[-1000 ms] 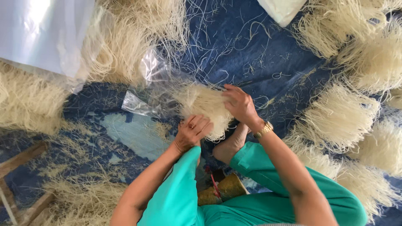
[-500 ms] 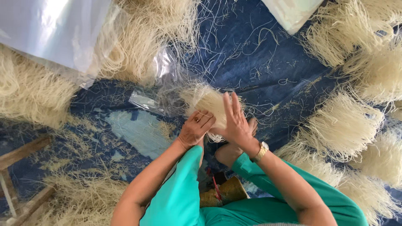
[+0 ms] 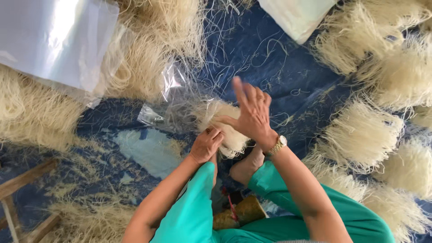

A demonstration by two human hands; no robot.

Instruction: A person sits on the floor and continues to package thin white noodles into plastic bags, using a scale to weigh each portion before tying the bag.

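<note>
A pale bundle of dried thin noodles [image 3: 218, 123] sits partly inside a clear plastic bag [image 3: 168, 105] on the blue tarp [image 3: 279, 67]. My left hand [image 3: 206, 145] is closed on the near end of the bundle and the bag's mouth. My right hand [image 3: 249, 110], with a watch on the wrist, is raised over the bundle with fingers spread and pointing up, its palm against the bundle's right side.
Heaps of the same noodles lie all around: a big pile [image 3: 148, 45] at the upper left, several bundles [image 3: 360, 130] on the right. A clear plastic sheet [image 3: 54, 40] covers the top left. A white bag [image 3: 297, 15] lies at the top. A wooden frame [image 3: 22, 193] stands lower left. My bare foot [image 3: 246, 166] rests below the bundle.
My right hand has lifted from gripping the top of the bundle and opened, fingers now spread upward. The left hand has stayed on the near end.
</note>
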